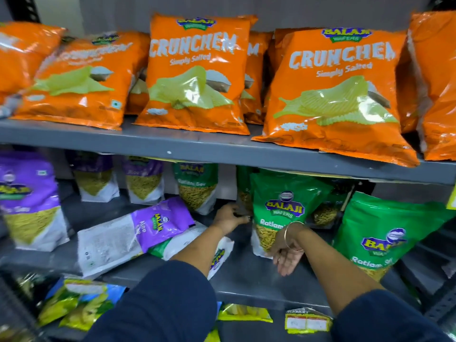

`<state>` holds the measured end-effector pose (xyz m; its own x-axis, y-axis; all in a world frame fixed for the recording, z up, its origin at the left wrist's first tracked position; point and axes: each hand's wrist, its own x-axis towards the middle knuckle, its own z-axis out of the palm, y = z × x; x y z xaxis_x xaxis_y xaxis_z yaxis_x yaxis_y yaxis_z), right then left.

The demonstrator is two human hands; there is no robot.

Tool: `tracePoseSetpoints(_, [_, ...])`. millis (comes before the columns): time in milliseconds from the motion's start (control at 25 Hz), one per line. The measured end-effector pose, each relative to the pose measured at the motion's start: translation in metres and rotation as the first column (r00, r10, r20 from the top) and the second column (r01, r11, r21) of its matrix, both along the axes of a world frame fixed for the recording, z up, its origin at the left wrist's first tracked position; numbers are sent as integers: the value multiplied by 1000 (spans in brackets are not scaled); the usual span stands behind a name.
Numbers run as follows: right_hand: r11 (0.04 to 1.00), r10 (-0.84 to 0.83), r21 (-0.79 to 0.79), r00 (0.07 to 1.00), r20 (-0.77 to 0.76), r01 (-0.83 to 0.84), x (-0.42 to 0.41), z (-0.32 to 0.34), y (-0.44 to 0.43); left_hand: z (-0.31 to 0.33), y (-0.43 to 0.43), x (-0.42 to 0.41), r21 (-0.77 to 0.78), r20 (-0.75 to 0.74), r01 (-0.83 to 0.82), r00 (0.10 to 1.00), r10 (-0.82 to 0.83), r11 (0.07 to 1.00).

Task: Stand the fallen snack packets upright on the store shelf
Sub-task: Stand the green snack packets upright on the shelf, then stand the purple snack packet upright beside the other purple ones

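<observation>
Presently, both hands are reaching into the middle grey metal shelf point(246, 280). The left hand point(230, 217) is set deep in, fingers curled at the left edge of an upright green foil Ratlami Sev pouch point(281, 211); a grip on that edge is likely, though the contact is blurred. The right hand point(287, 257) is open, palm up, at the pouch's lower front corner, touching or just beside it, with a thin gold bangle point(292, 236) at the wrist.

Fallen stock is noted toward the left front of the same shelf: a purple-and-white Aloo Sev pouch point(128, 239) lies flat on its side, overlapping a second green-and-white pouch point(172, 250) partly hidden beneath the left forearm. Upright purple pouches point(27, 203) are seen at the left end, and another green pouch point(377, 243) at the right end.

Risks judged from here:
- the held green pouch may topple forward off the front edge if released before its base is seated flat;
- the left forearm, lying over the fallen pouches, may drag them outward on withdrawal;
- the neighbouring green pouch at the right, already leaning, may be knocked by the right elbow.

Orange Crunchem crisp bags point(195, 75) on the upper shelf are tilted back.
</observation>
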<state>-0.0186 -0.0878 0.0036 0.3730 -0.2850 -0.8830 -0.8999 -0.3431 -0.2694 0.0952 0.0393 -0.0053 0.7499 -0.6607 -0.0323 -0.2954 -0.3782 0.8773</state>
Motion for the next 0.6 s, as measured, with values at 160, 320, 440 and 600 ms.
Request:
tracePoseSetpoints(160, [993,49,-114,960,275,-18,50,0,47,14,69,35,131,178,-471,877,447,872])
tracePoseSetpoints(320, [900,246,-436,836,491,-8,102,-12,74,-12,152,65,530,-113,-397,843,527,749])
tracePoseSetpoints(440, [866,273,-500,851,448,-15,117,-16,98,-34,183,80,509,-587,-206,626,513,836])
tracePoseSetpoints(600, [854,296,-508,911,287,-117,132,-20,114,-44,175,95,284,-784,-179,522,336,942])
